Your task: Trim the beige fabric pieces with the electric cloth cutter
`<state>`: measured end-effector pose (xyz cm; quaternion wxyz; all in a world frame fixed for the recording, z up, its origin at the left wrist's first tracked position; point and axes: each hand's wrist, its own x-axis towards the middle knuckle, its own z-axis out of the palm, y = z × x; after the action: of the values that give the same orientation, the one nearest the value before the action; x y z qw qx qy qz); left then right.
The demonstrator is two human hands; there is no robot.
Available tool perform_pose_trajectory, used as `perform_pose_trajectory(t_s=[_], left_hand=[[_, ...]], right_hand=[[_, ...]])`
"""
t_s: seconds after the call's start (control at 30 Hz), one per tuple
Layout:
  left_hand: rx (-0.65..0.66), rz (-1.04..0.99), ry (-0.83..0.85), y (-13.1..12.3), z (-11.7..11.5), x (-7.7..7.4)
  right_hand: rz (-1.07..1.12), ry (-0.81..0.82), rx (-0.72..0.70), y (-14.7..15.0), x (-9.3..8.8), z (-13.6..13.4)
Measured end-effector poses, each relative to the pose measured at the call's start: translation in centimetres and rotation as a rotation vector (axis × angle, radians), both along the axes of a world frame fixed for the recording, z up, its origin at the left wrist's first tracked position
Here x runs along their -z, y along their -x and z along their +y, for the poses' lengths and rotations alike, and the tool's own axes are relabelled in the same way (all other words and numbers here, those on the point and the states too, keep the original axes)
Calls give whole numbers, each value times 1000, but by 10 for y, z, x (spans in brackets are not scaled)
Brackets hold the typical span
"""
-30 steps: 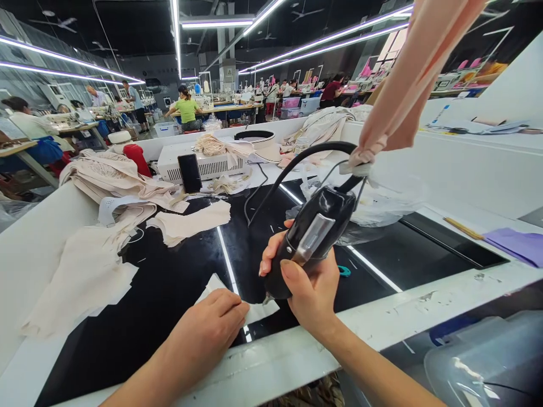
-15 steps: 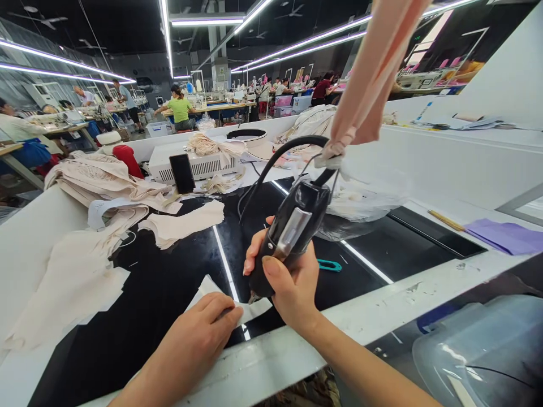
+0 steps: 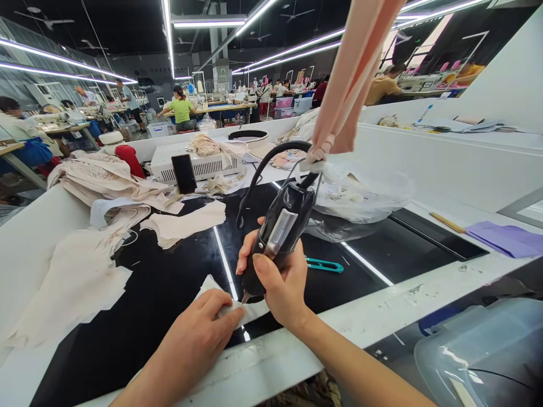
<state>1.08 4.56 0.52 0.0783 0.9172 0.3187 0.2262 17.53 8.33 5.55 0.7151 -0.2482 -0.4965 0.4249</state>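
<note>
My right hand [image 3: 280, 277] is wrapped around a black corded hand tool [image 3: 275, 226] with a metal plate on its side. The tool leans, its narrow metal tip down at a small white fabric piece [image 3: 254, 310], close to my left fingertips. My left hand [image 3: 207, 322] is closed on that piece, thumb and fingers together, holding it against the glossy black board [image 3: 169, 294]. Part of the piece is hidden under both hands. Pink fabric strips [image 3: 339, 85], knotted at the tool's cord end, run upward out of view.
Cream fabric pieces [image 3: 63, 282] lie at left. A phone [image 3: 184, 173] leans on a white vented box [image 3: 216, 165]. Right of the tool are a teal thread snipper [image 3: 324, 265], a clear plastic bag [image 3: 365, 192] and purple cloth [image 3: 504, 237]. People work at sewing tables beyond.
My right hand and the tool have shifted slightly left, and its tip is nearer my left fingertips. The pink strips have swung left. My left hand stays on the fabric.
</note>
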Motion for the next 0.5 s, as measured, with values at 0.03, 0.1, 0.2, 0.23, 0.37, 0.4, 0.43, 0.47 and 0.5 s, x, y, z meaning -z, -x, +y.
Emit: perform_pose_trajectory(t_s=[0.03,0.1,0.2,0.23,0.37,0.4,0.43,0.47,0.5], left_hand=[[-5,1,5,0,0,0],[-14,1,18,0,0,1],[-12,-12,12,0,0,3],[-11,-17,6,-1,0,4],[-11,-33,2,-1,1,4],[-12,-35,0,-1,1,4],[-12,-37,-6,-1,1,4],[-13,-36,-13,-1,1,4],[-15,-35,-22,-1,1,3]], right_hand=[[7,-4,-2,1,0,1],[5,5,-1,4,1,1],[-12,26,-2,5,2,2],[-15,28,-7,5,2,2],[5,-9,-37,6,3,5],[15,-13,-37,7,3,5],[20,-17,-39,7,3,6],[21,-18,-42,9,2,6],[19,-18,-45,10,2,6]])
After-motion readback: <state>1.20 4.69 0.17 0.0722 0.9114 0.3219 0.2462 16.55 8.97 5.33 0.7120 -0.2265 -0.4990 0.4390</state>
